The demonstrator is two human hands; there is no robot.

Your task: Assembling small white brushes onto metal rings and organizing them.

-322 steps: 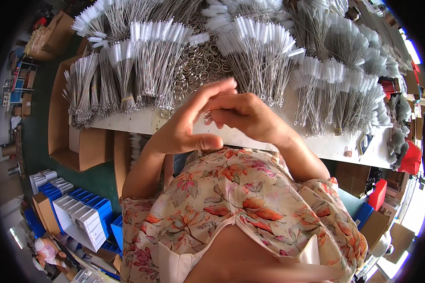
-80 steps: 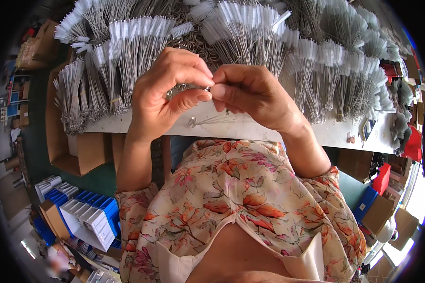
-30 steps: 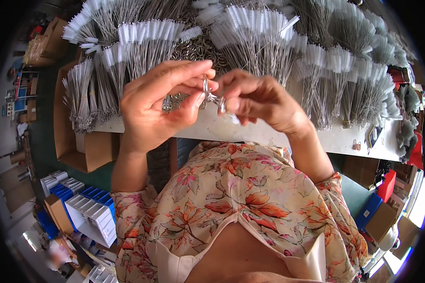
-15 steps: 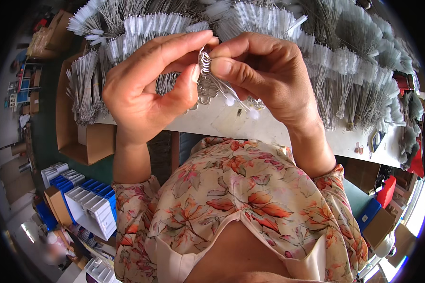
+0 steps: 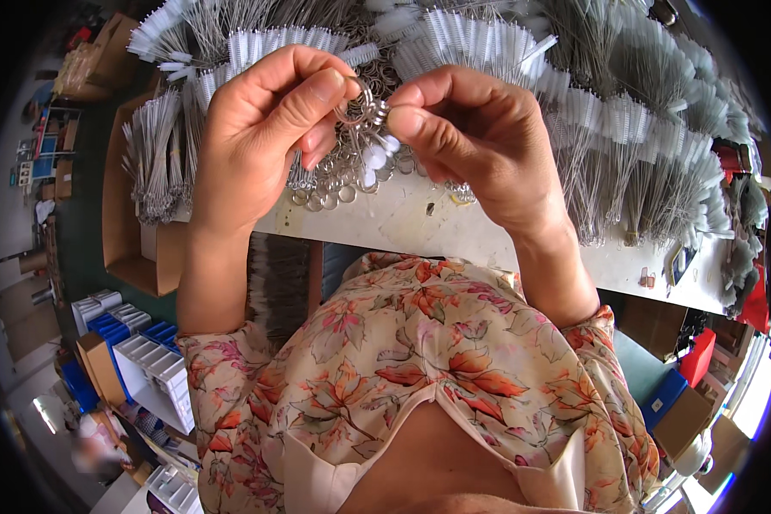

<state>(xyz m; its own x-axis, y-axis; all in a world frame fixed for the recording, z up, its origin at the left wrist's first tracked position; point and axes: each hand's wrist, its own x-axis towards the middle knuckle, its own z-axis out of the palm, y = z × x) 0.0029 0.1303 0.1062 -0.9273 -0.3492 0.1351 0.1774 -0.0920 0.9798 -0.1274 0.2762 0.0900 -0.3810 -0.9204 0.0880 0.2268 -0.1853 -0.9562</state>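
The ring I hold is bright, glossy metal, and the wire loops on it gleam too. The brushes around combine shiny metal stems with rough, whitish, plastic-looking bristles. My tabletop looks pale and smooth (a bit spotted, though), the box is matt cardboard, my blouse printed cloth.

Ring between left hand and right hand, above the table! Loose rings on it, brushes to both sides, box off its left end.
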